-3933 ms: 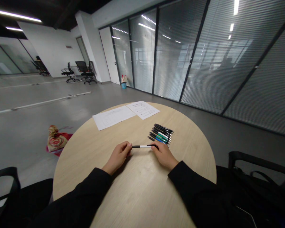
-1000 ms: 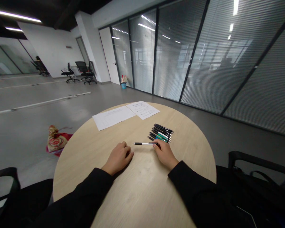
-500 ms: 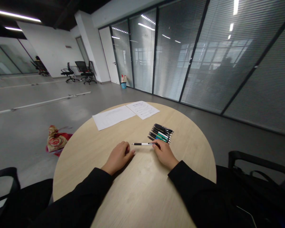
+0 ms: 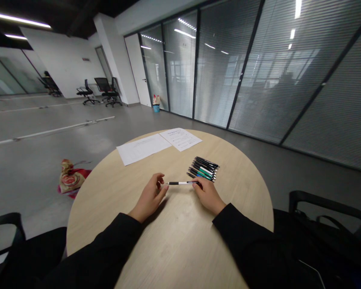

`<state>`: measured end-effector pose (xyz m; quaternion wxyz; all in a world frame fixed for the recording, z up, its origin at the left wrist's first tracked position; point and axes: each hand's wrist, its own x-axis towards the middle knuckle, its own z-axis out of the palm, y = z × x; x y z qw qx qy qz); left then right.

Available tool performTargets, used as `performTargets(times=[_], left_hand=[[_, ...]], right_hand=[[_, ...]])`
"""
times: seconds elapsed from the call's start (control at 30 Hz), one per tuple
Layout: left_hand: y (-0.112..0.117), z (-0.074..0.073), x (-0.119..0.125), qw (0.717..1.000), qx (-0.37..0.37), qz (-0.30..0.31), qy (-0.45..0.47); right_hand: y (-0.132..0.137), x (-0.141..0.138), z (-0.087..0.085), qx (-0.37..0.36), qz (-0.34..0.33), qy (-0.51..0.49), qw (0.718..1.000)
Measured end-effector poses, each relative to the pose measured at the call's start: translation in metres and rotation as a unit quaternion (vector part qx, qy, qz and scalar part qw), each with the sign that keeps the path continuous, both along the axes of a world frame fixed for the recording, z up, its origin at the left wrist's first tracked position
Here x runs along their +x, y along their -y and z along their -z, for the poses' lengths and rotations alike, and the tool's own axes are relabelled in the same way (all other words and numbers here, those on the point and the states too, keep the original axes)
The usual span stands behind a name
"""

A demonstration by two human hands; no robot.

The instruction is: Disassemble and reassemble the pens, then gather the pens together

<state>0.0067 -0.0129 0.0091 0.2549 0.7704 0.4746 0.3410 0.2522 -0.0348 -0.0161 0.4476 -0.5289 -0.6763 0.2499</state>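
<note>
Pale wood-grain laminate covers the round table [image 4: 174, 241] that fills the lower middle of the frame, and a black and white retractable pen [image 4: 180, 183] lies flat on it, nearly level across the frame, between the person's two hands. The right hand [image 4: 208, 196] is at the pen's right end, and its fingers [image 4: 197, 185] cover this end, but I cannot tell if they pinch it firmly or only touch it. The left hand [image 4: 149, 198] is open, with the fingers a little spread and raised, and its fingertips [image 4: 162, 188] stay just beside the pen's pointed tip, apart from it. Both arms come in from the bottom corners in black sleeves [image 4: 246, 241]. Just above the pen and close to the right hand, a group of retractable pens [image 4: 202, 169] lies side by side, with black, green, white and blue barrels. Toward the far edge of the table are two printed sheets of paper [image 4: 180, 139], one overlapping the other at the corner. On the grey floor at the left side there is a crumpled red and tan bag [image 4: 69, 176], and along the right side runs a glass wall with blinds [image 4: 258, 68]
</note>
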Motion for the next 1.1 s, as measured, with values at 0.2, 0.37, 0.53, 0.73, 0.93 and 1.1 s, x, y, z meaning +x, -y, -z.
performTargets(times=[0.2,0.37,0.53,0.73,0.93,1.1], left_hand=[[0.002,-0.001,0.0,1.0,-0.001,0.01,0.01],[0.001,-0.001,-0.001,1.0,0.013,0.017,-0.002],[0.001,-0.006,-0.001,0.997,0.046,0.056,-0.037],[0.001,-0.007,0.0,0.996,0.043,0.069,-0.043],[0.0,-0.002,-0.001,0.996,0.048,0.055,-0.044],[-0.002,0.004,-0.003,0.998,0.044,0.024,-0.033]], right_hand=[[0.0,0.001,0.003,0.0,-0.006,0.004,1.0],[0.001,0.0,0.002,-0.006,-0.005,0.004,1.0],[0.0,0.0,0.001,-0.003,-0.006,0.004,1.0],[0.001,-0.001,-0.002,-0.005,-0.007,0.007,1.0],[0.0,-0.001,0.001,-0.009,-0.01,0.006,1.0],[0.0,0.0,0.002,-0.011,-0.011,0.005,1.0]])
